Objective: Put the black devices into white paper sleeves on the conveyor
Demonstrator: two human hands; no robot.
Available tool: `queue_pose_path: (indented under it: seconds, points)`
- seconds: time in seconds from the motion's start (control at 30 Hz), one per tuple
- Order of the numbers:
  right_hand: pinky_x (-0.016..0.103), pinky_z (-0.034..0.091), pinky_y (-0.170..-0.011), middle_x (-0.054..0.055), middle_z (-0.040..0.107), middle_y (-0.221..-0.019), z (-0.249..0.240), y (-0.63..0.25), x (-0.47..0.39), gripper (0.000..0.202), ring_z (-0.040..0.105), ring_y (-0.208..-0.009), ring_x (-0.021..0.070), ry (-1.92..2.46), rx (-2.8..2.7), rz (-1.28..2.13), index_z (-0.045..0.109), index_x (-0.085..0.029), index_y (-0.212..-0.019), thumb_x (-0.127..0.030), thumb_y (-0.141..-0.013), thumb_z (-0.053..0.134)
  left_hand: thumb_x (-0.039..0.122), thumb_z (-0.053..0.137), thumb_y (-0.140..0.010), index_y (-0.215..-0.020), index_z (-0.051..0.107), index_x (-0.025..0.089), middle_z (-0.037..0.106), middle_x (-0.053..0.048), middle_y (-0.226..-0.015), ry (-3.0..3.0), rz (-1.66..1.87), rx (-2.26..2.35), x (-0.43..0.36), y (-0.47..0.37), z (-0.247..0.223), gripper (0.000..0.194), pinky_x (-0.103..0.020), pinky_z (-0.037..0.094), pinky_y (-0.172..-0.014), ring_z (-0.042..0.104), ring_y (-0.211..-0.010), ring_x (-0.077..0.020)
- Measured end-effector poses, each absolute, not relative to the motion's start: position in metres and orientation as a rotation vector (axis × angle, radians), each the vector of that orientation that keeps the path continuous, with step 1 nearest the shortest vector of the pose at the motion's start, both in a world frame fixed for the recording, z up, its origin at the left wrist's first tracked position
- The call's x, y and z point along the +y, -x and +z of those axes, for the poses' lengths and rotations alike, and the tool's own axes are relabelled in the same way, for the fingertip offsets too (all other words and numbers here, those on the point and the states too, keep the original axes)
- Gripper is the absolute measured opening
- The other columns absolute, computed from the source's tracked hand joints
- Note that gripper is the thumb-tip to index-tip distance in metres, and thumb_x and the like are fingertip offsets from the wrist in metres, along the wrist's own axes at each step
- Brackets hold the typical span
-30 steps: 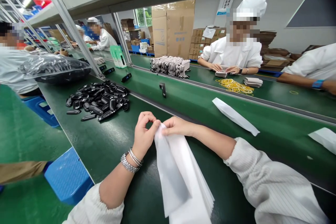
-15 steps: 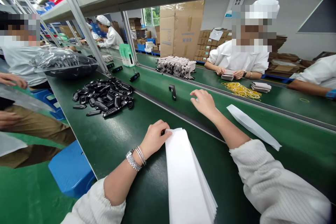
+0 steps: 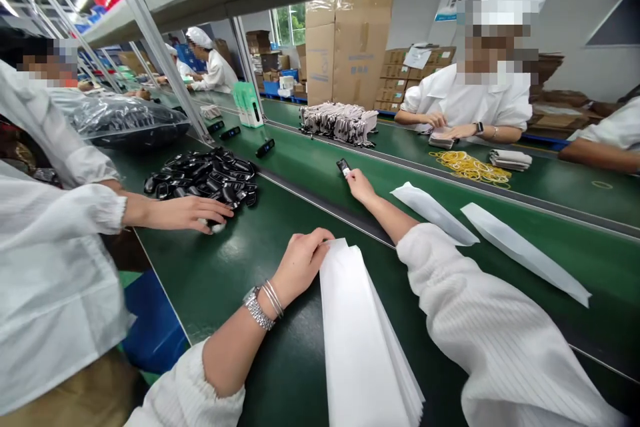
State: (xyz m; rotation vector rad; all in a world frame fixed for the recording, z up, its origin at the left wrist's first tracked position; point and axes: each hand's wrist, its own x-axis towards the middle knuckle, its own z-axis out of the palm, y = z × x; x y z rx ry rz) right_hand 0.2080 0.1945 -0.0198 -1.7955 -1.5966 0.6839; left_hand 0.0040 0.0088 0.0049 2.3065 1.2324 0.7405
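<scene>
My left hand (image 3: pixel 303 260), with a watch and bangles at the wrist, pinches the top edge of a fanned stack of long white sleeves (image 3: pixel 363 333) lying on the green bench. Farther out, my right hand (image 3: pixel 361 185) grips the near end of a small black device (image 3: pixel 343 165) over the green belt. Its fingertips are partly hidden from me. Two long white sleeves lie on the belt to the right of that arm, a nearer-in one (image 3: pixel 433 210) and a farther-right one (image 3: pixel 525 253).
A pile of black devices (image 3: pixel 200 177) lies at left, where a co-worker's hand (image 3: pixel 187 212) reaches in. Behind it sits a black plastic bag (image 3: pixel 135 123). Beyond the belt are bundled cables (image 3: pixel 340 123), yellow rubber bands (image 3: pixel 473 169) and a seated co-worker (image 3: pixel 470 97). A metal post (image 3: pixel 155 47) rises at left.
My right hand has moved left and taken hold of the black device on the belt. A second white sleeve now shows beside the first. A co-worker's hand has come to the pile.
</scene>
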Motion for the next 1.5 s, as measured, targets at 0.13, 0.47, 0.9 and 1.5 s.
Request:
queue_pose_path:
  seconds: [0.13,0.47,0.9,1.5]
  points:
    - [0.034,0.058,-0.071,-0.002,0.062,-0.090,-0.013,-0.213,0.157,0.045,0.068,-0.079,0.0151,1.407,-1.354,1.006,0.030,-0.029,-0.124,-0.020,-0.084,0.050,0.019,0.043,-0.094,-0.089,0.054,0.021,0.048,0.006,-0.064,-2.327,0.778,1.218,0.006,-0.004,0.008,0.012,-0.029,0.037,-0.079,0.047,-0.063,-0.0113]
    - [0.041,0.057,-0.079,-0.002,0.065,-0.100,0.013,-0.209,0.052,0.087,0.071,-0.091,0.0217,0.741,-1.189,1.504,0.019,-0.039,-0.131,-0.029,-0.069,0.079,0.028,0.061,-0.086,-0.073,0.060,0.018,0.057,-0.002,-0.089,-2.360,0.898,1.195,0.007,-0.002,0.009,0.016,-0.033,0.040,-0.081,0.054,-0.085,-0.0163]
    - [0.033,0.051,-0.082,0.007,0.057,-0.121,0.008,-0.191,0.032,0.036,0.059,-0.106,0.0200,0.855,-1.629,1.345,0.055,-0.025,-0.117,-0.050,-0.091,0.050,0.023,0.060,-0.087,-0.079,0.059,0.019,0.045,-0.005,-0.104,-2.125,1.162,0.998,0.000,-0.005,0.017,0.008,-0.034,0.043,-0.097,0.050,-0.103,-0.0182]
    - [0.028,0.045,-0.062,-0.002,0.054,-0.064,0.072,-0.227,0.030,0.033,0.053,-0.060,0.0152,0.918,-1.371,1.029,0.047,-0.024,-0.084,-0.056,-0.091,0.045,0.023,0.051,-0.090,-0.079,0.058,0.019,0.051,-0.003,-0.091,-2.008,1.261,1.181,0.004,-0.004,0.014,0.014,-0.029,0.045,-0.079,0.052,-0.085,-0.0152]
